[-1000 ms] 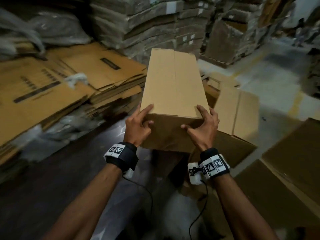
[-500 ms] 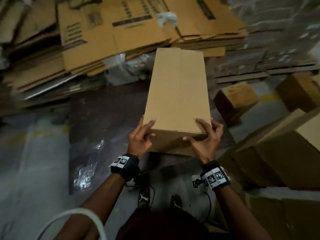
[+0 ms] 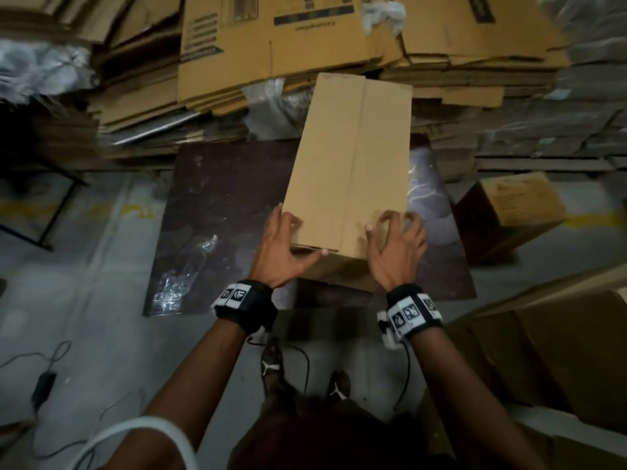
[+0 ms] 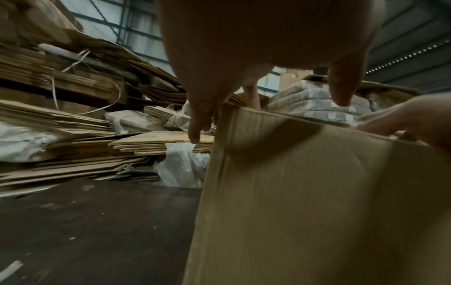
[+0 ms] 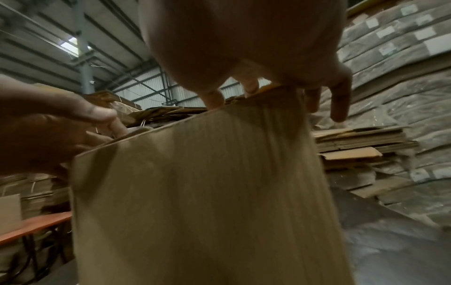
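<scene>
The near left corner of the cardboard box (image 3: 353, 157) is gripped by the left hand (image 3: 281, 256), thumb along the near top edge and fingers (image 3: 276, 217) down the side; the right hand (image 3: 395, 252) is held clawed over the near right corner, too blurred for contact to be told. The box is seen lengthwise over a dark board (image 3: 220, 215) on the floor (image 3: 84, 300), its far end towards stacked flattened cartons (image 3: 271, 62), with a smaller carton (image 3: 512, 212) set to the right.
</scene>
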{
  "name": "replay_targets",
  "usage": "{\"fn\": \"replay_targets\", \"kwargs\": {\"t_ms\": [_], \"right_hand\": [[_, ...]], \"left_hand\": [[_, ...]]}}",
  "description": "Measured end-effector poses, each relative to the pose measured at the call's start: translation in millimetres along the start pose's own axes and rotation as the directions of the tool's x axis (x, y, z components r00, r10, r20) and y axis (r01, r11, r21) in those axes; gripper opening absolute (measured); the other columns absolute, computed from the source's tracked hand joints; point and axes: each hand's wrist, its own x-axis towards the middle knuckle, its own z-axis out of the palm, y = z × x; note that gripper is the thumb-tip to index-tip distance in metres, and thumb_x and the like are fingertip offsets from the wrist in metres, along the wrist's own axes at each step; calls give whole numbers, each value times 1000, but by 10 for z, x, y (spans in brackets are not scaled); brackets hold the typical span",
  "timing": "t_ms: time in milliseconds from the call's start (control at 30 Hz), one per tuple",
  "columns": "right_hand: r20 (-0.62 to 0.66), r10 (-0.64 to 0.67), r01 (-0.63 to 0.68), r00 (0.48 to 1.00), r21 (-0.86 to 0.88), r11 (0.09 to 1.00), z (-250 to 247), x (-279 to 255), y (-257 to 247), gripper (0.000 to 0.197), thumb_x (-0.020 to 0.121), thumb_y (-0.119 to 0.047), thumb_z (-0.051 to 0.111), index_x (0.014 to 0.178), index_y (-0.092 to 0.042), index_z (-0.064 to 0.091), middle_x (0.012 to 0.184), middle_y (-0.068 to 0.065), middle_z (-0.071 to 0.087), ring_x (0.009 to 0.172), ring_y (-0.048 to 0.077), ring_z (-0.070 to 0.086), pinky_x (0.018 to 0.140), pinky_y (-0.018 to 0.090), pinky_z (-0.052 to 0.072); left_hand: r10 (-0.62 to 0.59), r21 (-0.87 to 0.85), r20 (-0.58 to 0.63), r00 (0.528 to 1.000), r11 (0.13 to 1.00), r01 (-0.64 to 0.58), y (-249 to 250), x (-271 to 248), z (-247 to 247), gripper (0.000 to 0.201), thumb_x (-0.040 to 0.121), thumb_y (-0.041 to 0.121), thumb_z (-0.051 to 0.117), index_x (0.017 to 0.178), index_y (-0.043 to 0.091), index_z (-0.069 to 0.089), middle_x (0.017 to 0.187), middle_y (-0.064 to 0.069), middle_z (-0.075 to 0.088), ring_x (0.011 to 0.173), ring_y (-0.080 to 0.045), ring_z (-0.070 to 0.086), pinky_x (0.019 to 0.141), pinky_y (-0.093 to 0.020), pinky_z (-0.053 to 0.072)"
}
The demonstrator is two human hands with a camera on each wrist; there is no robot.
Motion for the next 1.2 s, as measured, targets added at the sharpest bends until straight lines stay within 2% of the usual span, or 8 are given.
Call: {"fn": "replay_targets", "kwargs": {"t_ms": [133,300,533,733,900,1000,1100,1200], "right_hand": [[100,-93,100,991,-62,993,147,222,-120,54,94,-41,55,144,-21,47,160,9,33,146,40,25,114,60,28],[137,-67,87,988,-140,986,212,141,-130,59,101,-45,43,156,-25,35,168,3,24,154,40,12,121,59,21],[169,-44,74,985,-180,981,175,148,-188,59,102,-46,40,157,-26,34,168,2,24,155,37,12,118,60,26],[162,-33,63,986,-184,981,161,117,-186,55,103,-47,40,155,-28,36,166,1,27,154,35,14,117,62,29],[177,-23,47,984,-128,991,139,52,-216,52,103,-47,43,154,-38,39,166,-10,28,156,36,9,120,61,21],[172,-17,41,985,-136,990,149,16,-221,52,103,-47,43,154,-39,40,166,-11,29,156,36,9,120,62,20],[177,-14,46,984,-175,984,160,35,-228,53,103,-48,42,155,-38,38,166,-10,29,155,36,10,118,63,23],[181,-21,56,983,-192,980,176,32,-207,53,104,-49,40,155,-38,37,166,-10,28,155,37,10,117,63,25]], "left_hand": [[9,169,80,997,985,-22,95,197,26,95,73,83,62,149,35,34,171,-7,-4,157,-32,-6,125,-58,14],[4,231,139,990,972,-36,68,234,13,101,75,87,57,156,45,15,168,-1,9,156,-27,-2,109,-70,37],[-22,457,241,970,885,-93,98,229,3,99,76,96,36,157,43,18,171,-8,-3,156,-38,-6,120,-69,7],[38,484,311,950,854,-193,115,238,-99,93,85,88,38,159,34,19,169,-17,4,154,-44,-3,121,-68,4],[58,320,322,945,933,-166,106,216,-106,74,85,87,41,151,58,27,169,8,-13,155,-37,-15,117,-71,0],[47,340,304,952,928,-154,142,218,-30,74,83,90,38,150,60,29,166,23,-3,154,-38,-14,114,-75,-2],[73,463,321,944,858,-223,171,271,0,78,83,91,34,153,59,20,167,19,7,152,-47,-4,115,-78,1],[170,511,263,950,811,-286,249,294,-80,69,88,75,44,151,47,37,165,8,23,150,-46,8,116,-76,10]]}}
